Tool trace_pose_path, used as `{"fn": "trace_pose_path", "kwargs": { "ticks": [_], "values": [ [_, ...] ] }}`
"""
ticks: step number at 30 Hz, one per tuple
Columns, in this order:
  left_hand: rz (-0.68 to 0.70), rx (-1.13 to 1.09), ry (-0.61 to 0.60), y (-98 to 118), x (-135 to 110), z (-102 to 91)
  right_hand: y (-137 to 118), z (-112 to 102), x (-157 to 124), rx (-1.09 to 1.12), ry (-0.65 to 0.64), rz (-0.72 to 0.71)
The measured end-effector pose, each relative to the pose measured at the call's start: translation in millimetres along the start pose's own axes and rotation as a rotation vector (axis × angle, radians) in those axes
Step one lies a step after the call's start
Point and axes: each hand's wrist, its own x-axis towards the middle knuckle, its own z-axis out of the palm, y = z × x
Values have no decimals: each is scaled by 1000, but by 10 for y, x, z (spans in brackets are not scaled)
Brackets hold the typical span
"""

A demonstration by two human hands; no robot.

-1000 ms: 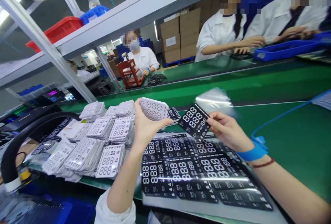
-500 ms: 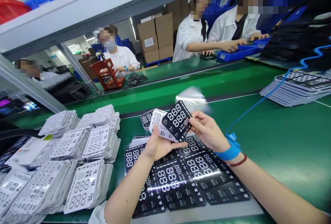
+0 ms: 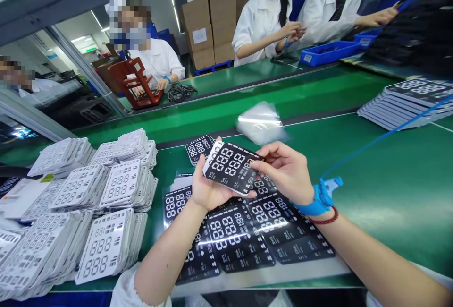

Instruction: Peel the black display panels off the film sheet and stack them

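My left hand grips a white plastic display frame with a black digit film lying on top of it. My right hand pinches the right edge of that black film, pressing it onto the frame. Both hands hover above a sheet of black digit films that lies on the green table. A blue wrist strap with a blue cord is on my right wrist.
Stacks of white display frames fill the table at the left. A small pile of finished black panels and a clear plastic scrap lie beyond my hands. A stack of sheets sits at the far right. Other workers sit across the green conveyor.
My hands came together: the black film that my right hand held apart now lies on the white frame in my left hand. The view has swung downward and to the right.
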Motion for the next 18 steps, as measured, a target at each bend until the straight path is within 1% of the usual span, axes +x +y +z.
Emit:
{"fn": "trace_pose_path", "kwargs": {
  "ticks": [2, 7, 18],
  "values": [
    [7, 1, 5, -2, 1, 2, -10, 8, -11, 11, 5, -4],
    [16, 15, 62, -9, 3, 3, -21, 19, -17, -6, 16, 8],
    [-11, -37, 29, -17, 9, -10, 28, -5, -40, -71, -8, -26]
  ]
}}
